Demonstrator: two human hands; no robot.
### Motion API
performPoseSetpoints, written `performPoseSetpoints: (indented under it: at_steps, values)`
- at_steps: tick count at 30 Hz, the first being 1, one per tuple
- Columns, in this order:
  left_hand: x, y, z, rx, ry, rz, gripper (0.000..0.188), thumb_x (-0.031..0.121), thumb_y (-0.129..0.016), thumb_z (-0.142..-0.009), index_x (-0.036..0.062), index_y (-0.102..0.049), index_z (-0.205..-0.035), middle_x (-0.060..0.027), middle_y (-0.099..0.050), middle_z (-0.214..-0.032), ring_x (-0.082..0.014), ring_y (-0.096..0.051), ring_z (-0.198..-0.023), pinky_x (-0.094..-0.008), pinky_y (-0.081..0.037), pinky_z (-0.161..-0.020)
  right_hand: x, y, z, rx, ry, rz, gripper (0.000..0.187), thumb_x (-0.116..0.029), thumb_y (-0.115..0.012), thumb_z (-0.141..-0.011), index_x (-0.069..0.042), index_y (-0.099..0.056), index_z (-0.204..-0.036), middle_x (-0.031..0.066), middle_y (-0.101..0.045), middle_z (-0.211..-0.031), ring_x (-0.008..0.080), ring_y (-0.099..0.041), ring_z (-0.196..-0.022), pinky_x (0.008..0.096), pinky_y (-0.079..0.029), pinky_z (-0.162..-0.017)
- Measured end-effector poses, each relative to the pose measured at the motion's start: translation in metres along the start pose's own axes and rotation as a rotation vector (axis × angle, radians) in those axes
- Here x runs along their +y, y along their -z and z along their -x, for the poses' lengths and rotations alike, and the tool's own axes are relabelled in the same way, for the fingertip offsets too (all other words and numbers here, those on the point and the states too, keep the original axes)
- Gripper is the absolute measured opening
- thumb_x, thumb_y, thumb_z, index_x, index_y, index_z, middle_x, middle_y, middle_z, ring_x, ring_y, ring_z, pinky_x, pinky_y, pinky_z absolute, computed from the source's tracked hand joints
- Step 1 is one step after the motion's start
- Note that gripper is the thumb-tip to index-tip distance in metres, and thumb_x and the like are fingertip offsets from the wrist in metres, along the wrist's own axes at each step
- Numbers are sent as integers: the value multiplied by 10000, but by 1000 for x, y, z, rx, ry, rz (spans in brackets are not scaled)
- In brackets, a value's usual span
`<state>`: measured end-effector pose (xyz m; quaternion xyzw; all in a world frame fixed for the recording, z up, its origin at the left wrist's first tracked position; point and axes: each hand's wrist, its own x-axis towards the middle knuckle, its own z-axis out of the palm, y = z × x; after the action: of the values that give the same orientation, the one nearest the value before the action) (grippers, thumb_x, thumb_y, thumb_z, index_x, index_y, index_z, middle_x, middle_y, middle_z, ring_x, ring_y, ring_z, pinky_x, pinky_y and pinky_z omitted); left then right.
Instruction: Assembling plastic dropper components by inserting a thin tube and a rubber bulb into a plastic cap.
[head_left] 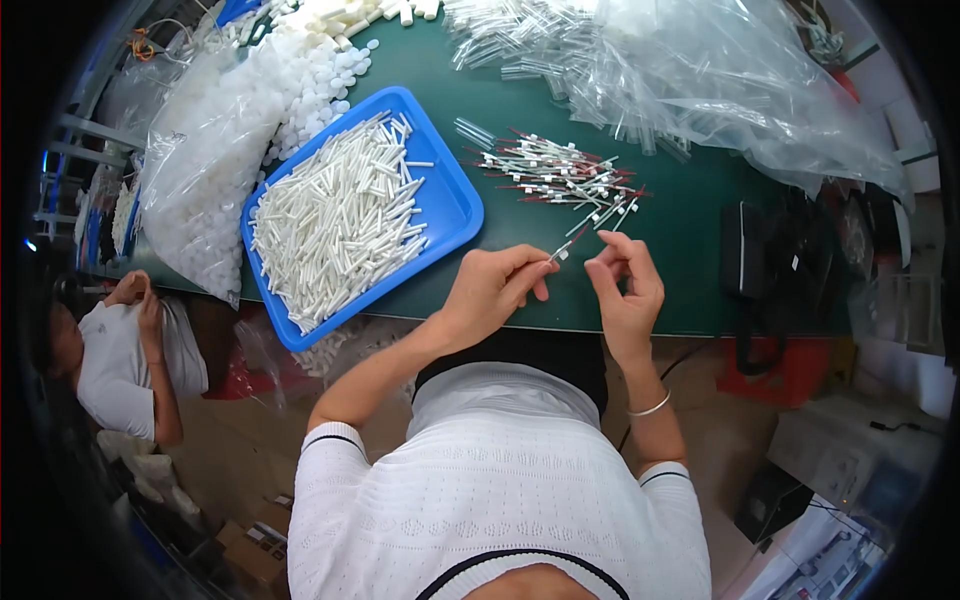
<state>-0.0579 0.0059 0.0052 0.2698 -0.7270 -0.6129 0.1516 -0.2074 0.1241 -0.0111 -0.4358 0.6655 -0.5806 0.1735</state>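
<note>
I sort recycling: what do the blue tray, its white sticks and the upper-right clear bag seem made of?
Blue tray: probably smooth moulded plastic, rounded corners.
White sticks: matte, little shine; plastic or fibre, can't tell.
Clear bag: likely glossy plastic film, transparent, creased.

Tray [455, 205] juts over the near edge of the tabletop [700, 250], rods [340, 215] heaped inside; sticks [565, 170] right, plastic bag [720, 70] toward far-right corner!
</note>
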Motion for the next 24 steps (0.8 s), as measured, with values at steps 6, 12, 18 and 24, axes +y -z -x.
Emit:
performPoseSetpoints:
  at_steps: [6, 12, 18, 24]
  values:
    - [9, 5, 10, -14, -151, -106, 169, 82, -597, -917, -7, -660, -1046, -66, -681, -769, -93, -628, -666, -232, -492, -576, -9, -51, -1, 9, -247, -684, 204, -139, -548, -971, 31, -658, -990, 57, -659, -873, 77, -580, -765, 198, -447, -678]
    - [-6, 177, -71, 560, -290, -795, 101, 104, -638, -847, 38, -699, -893, -124, -688, -815, -267, -660, -698, -343, -508, -639, 2, -18, -14, -150, -241, -297, 168, -109, -553, -963, -1, -681, -957, -62, -470, -590, -8, -368, -524, 184, -244, -463]
    - [-65, 279, -173, 648, -194, -1431, 234, 125, -770, -702, 63, -695, -914, -119, -623, -936, -290, -577, -955, -380, -500, -806, -2, -21, 0, -142, -334, -237, 248, -176, -494, -1002, -2, -660, -1066, -88, -394, -633, 3, -282, -545, 211, -220, -471]
    - [-73, 282, -170, 652, -298, -1337, 170, 97, -719, -734, 30, -678, -885, -141, -653, -956, -273, -613, -924, -369, -515, -776, -10, -16, 10, -118, -273, -159, 224, -160, -539, -979, 13, -675, -1017, -75, -440, -612, 9, -324, -541, 211, -247, -468]
